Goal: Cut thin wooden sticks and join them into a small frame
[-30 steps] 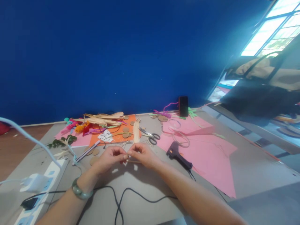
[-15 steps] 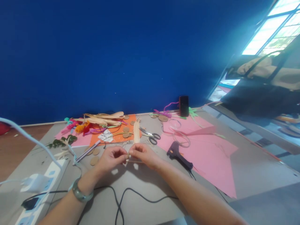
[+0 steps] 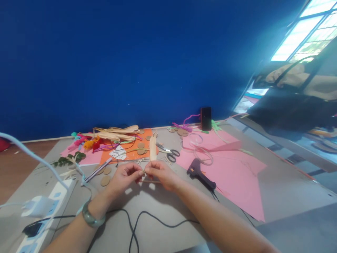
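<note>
My left hand (image 3: 129, 176) and my right hand (image 3: 161, 173) meet fingertip to fingertip above the grey table (image 3: 160, 225). Both are closed in a pinch around something small, mostly hidden by the fingers, too small to name. Just below the fingertips a thin tan stick (image 3: 151, 181) runs toward my right palm; whether a hand holds it I cannot tell. A pale flat wooden strip (image 3: 153, 147) lies just beyond my hands. Close by are black-handled scissors (image 3: 172, 154). To the right of my right hand rests a black glue gun (image 3: 200, 175).
A white power strip (image 3: 56, 196) with plugs stands at the left. A black cable (image 3: 158, 222) crosses the table in front of me. Pink paper (image 3: 237, 182) covers the right side. Round wooden discs (image 3: 105, 180) and a phone (image 3: 206, 118) are nearby. Another person's arm (image 3: 316, 84) shows far right.
My fingertips have come slightly closer together, covering more of the small thing between them. The view has shifted very slightly; the objects on the table stay put.
</note>
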{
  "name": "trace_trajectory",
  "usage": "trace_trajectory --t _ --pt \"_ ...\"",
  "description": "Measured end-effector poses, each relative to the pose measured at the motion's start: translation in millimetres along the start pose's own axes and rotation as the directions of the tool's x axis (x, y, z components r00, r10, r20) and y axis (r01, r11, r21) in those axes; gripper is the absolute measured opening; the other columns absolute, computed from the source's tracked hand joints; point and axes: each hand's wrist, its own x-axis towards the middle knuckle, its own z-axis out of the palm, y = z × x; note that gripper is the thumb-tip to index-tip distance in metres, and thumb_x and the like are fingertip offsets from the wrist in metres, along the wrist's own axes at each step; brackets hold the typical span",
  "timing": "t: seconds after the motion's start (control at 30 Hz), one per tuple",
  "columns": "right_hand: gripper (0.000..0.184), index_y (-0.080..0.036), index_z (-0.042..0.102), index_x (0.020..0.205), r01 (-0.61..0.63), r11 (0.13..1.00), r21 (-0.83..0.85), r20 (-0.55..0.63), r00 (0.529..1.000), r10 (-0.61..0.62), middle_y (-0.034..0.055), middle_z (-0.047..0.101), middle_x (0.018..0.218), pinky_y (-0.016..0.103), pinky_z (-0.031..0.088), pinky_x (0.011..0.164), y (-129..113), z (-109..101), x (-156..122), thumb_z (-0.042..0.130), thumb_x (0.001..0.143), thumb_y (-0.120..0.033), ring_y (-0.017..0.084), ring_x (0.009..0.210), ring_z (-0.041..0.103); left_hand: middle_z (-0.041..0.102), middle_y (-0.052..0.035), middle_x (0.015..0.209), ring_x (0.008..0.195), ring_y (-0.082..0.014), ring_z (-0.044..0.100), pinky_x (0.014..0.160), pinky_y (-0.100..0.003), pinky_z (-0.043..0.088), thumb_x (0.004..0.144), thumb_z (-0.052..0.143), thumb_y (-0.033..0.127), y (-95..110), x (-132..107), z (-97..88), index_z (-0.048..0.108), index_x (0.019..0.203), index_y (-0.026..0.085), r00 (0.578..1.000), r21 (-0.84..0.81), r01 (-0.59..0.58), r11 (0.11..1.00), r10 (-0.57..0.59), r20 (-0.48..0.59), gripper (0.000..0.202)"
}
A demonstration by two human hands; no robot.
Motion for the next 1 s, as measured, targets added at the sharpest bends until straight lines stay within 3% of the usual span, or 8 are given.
trace_trajectory --t 0.53,0.7,0.87,1.0 --pt "0.024 -0.014 0.058 0.06 -0.148 0.974 0.174 0.027 0.989 0.145 -0.0052 0.049 0.051 0.022 0.029 0.052 8.4 -0.7 4.0 0.073 0.064 -0.032 0.007 0.05 0.04 0.063 -0.0013 0.062 0.055 -0.0118 0.055 0.052 -0.022 0.045 0.071 0.07 0.032 -3.9 -0.1 2.8 0.066 0.074 0.014 0.995 0.02 -0.036 0.999 0.038 -0.092 0.019" --pt "0.024 -0.015 0.059 0.062 -0.151 0.973 0.173 0.004 0.988 0.152 -0.0053 0.048 0.051 0.022 0.027 0.051 6.8 -0.8 3.1 0.074 0.063 -0.034 0.007 0.05 0.039 0.063 -0.0008 0.059 0.052 -0.0111 0.053 0.049 -0.022 0.044 0.067 0.073 0.032 -2.3 -0.5 6.6 0.067 0.07 0.015 0.978 0.043 -0.062 0.997 0.07 -0.195 0.019" --pt "0.026 -0.014 0.058 0.062 -0.115 0.985 0.132 0.008 0.993 0.115 -0.005 0.048 0.053 0.022 0.029 0.053 7.9 -0.9 3.0 0.073 0.065 -0.036 0.007 0.051 0.039 0.063 -0.001 0.06 0.051 -0.0111 0.053 0.049 -0.022 0.044 0.067 0.074 0.032 -4.5 -0.7 7.7 0.068 0.072 0.015 0.966 0.051 -0.091 0.995 0.1 -0.237 0.018" --pt "0.024 -0.015 0.059 0.066 -0.016 1.0 -0.013 -0.059 0.998 0.015 -0.0048 0.049 0.056 0.022 0.032 0.054 5.0 0.7 0.9 0.069 0.069 -0.037 0.008 0.052 0.041 0.061 0.0 0.058 0.051 -0.0106 0.052 0.048 -0.022 0.042 0.069 0.072 0.031 -7.7 -0.7 6.1 0.067 0.071 0.016 0.961 0.075 -0.121 0.99 0.136 -0.242 0.017"
